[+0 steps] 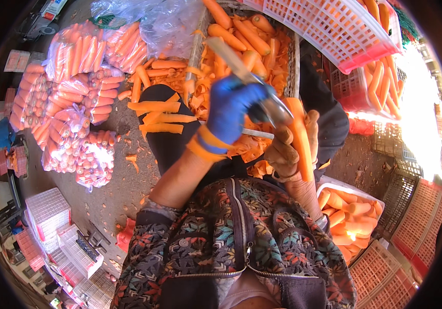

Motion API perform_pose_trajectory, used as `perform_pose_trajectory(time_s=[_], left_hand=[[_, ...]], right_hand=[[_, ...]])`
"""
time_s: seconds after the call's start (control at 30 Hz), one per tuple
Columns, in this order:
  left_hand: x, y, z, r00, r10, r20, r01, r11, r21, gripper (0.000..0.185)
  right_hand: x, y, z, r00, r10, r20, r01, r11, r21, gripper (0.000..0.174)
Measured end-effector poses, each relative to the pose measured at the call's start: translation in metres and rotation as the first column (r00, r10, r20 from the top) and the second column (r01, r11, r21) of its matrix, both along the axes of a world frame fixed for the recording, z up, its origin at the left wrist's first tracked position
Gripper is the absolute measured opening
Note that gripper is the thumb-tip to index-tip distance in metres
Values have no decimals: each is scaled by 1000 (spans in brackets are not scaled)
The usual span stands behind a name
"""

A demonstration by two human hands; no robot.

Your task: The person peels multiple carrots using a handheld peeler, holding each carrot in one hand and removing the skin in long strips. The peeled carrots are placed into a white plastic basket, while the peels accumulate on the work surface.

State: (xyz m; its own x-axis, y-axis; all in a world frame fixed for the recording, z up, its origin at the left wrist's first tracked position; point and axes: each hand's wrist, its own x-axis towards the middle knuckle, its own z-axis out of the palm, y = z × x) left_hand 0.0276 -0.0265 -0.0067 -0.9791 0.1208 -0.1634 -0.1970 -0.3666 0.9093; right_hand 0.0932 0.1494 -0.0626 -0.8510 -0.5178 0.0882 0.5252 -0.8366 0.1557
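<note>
My left hand (pixel 230 106), in a blue glove with an orange band at the wrist, grips a peeling tool (pixel 279 110) with a shiny metal head and a pale handle. Motion blurs the tool, whose head is beside the upper part of a peeled-looking carrot (pixel 300 143). That carrot is held upright in my right hand (pixel 284 152), which wears a worn tan glove. Several flat orange peel strips (pixel 163 117) lie across my left knee. Beyond my hands, a crate (pixel 293 65) holds whole carrots (pixel 252 36) and heaped peelings (pixel 199 98).
Clear plastic bags of carrots (pixel 66 92) are piled on the ground at left. A white container of carrots (pixel 350 216) stands by my right side. Plastic crates (pixel 333 31) rise at upper right; more crates (pixel 383 274) are at lower right and others (pixel 49 212) at lower left.
</note>
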Motion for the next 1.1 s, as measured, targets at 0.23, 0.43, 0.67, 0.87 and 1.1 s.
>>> perform_pose_trajectory(time_s=[0.23, 0.43, 0.67, 0.87, 1.1], left_hand=[[-81, -38, -21, 914, 379, 147, -374, 925, -59, 15], [-17, -25, -74, 999, 49, -23, -49, 999, 8, 26], [9, -12, -83, 945, -181, 273, 166, 983, 75, 18], [3, -18, -84, 950, -192, 245, 143, 969, 202, 22], [-2, -28, -83, 938, -215, 272, 133, 948, 289, 25]], right_hand=[[40, 8, 56, 995, 101, 23, -96, 812, 576, 79], [-62, 61, 145, 785, -302, -542, 582, 58, 811, 58], [-293, 95, 275, 453, -35, -891, 517, -804, 294, 45], [-291, 86, 200, 555, -236, -798, 580, -578, 574, 52], [-223, 23, 32, 933, -159, -323, 227, -436, 871, 41]])
